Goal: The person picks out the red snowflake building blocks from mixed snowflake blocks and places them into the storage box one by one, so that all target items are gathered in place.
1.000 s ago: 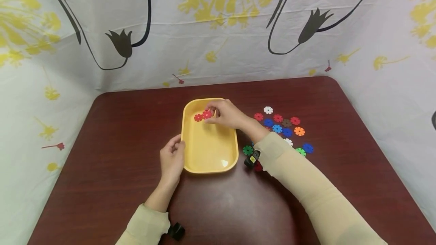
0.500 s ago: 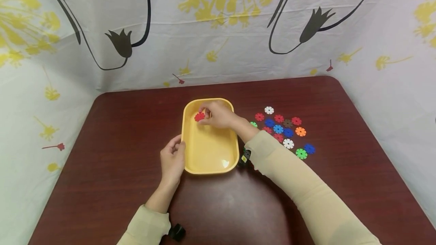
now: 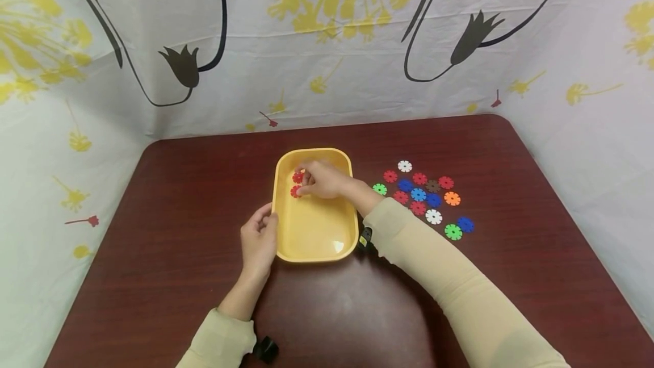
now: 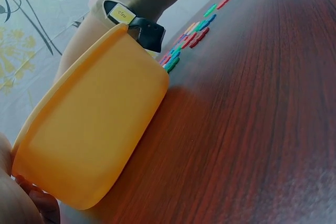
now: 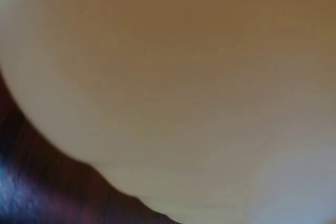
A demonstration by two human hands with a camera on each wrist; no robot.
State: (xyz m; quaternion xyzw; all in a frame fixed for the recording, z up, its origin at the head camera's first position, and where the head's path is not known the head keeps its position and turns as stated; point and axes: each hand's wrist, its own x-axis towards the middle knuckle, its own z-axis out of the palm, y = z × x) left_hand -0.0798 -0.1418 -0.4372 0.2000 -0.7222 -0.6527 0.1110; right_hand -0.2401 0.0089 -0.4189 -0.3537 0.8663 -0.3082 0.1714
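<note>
The yellow plastic tray sits on the dark table, two red snowflake discs lying near its far left side. At the tray's left edge my left hand grips the wall, thumb at the rim; in the left wrist view its fingers reach around the bottom edge of the tray. Over the far half of the tray is my right hand, thumb and blurred forefinger spread apart beside the red discs. The right wrist view is filled by a blurred pale surface.
Several loose snowflake discs lie right of the tray, among them a white disc, an orange disc and a green disc. My right sleeve crosses the table's right side. A patterned cloth hangs behind the table.
My right hand moved left and slightly down with a red disc, then its fingers parted. Two red discs now show separately in the tray. My left hand stays at the tray's edge.
</note>
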